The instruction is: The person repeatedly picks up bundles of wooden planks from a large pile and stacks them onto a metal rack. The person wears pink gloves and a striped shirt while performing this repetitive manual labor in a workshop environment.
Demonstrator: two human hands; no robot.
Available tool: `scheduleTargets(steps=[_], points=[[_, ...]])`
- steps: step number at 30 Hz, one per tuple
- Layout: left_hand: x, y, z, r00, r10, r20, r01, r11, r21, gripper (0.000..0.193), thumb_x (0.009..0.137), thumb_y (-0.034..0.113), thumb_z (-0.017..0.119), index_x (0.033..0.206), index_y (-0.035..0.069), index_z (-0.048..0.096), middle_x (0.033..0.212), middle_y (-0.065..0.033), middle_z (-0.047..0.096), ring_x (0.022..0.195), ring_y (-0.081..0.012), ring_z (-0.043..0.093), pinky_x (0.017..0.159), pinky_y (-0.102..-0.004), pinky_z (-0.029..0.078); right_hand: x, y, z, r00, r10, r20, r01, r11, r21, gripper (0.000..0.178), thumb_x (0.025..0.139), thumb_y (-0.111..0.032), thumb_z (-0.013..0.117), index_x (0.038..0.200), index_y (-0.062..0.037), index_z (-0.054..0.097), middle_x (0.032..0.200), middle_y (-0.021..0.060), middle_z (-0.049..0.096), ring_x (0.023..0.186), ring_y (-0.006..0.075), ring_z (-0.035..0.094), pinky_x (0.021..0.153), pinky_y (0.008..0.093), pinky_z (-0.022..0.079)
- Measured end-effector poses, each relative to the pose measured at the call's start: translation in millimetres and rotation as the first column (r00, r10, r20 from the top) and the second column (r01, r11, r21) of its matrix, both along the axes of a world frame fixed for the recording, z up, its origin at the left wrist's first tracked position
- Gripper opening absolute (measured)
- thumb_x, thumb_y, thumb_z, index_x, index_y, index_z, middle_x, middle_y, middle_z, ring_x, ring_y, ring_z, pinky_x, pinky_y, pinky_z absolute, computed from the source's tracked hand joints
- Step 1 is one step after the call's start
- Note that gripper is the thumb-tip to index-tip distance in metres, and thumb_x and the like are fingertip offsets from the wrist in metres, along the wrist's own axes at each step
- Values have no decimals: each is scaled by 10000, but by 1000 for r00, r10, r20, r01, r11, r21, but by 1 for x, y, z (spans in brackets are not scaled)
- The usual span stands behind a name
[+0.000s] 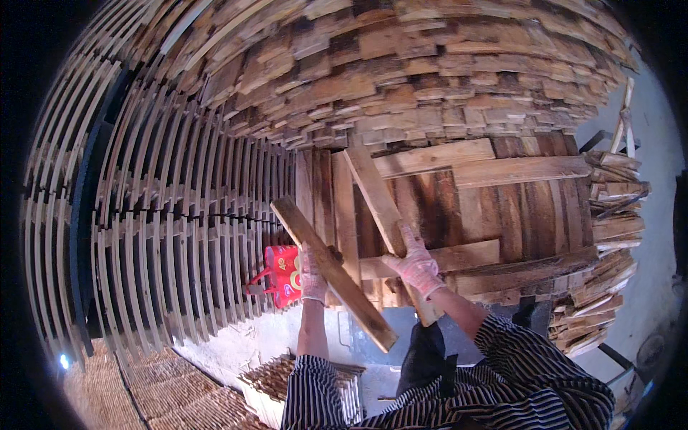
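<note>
Each gloved hand grips 1 plank in front of the pile [459, 93]. The left hand [312, 276] is wrapped around the left plank [333, 272], and the right hand [414, 264] is clenched on the right plank [383, 215]. Best to keep both grips mid-length, ends kept away from the red bag [282, 276] left of the pile.

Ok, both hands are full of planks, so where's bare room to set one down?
The left hand and right hand each grip a plank. Bare room: the pale floor strip between the slat racks and the short-slat bundle, and the flat board stack to the right. Crowded: the red bag beside the left hand and the loose offcuts.
</note>
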State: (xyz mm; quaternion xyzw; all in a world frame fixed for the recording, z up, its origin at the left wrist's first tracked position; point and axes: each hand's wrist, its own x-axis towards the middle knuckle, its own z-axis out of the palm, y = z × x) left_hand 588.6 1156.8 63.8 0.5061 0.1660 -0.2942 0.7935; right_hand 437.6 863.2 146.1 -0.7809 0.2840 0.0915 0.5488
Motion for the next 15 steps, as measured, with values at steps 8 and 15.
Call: scheduleTargets(steps=[8,15], points=[[29,63,-31,999,44,26,-44,999,-13,646,972,587,578,1439,145,515,1307,-37,643,1162,-221,623,1021,-404,514,108,133,-35,989,-16,-146,5,997,-75,1073,846,-415,756,1632,-204,56,1534,406,280,1424,501,364,1159,480,378],[21,34,3,997,26,67,-27,999,18,628,953,566,628,1407,139,553,1303,-35,644,1161,-233,617,1040,-410,496,108,152,-25,971,234,-57,-240,945,-220,1071,876,-562,668,1618,-75,68,1610,351,163,1484,471,263,1193,499,316]])
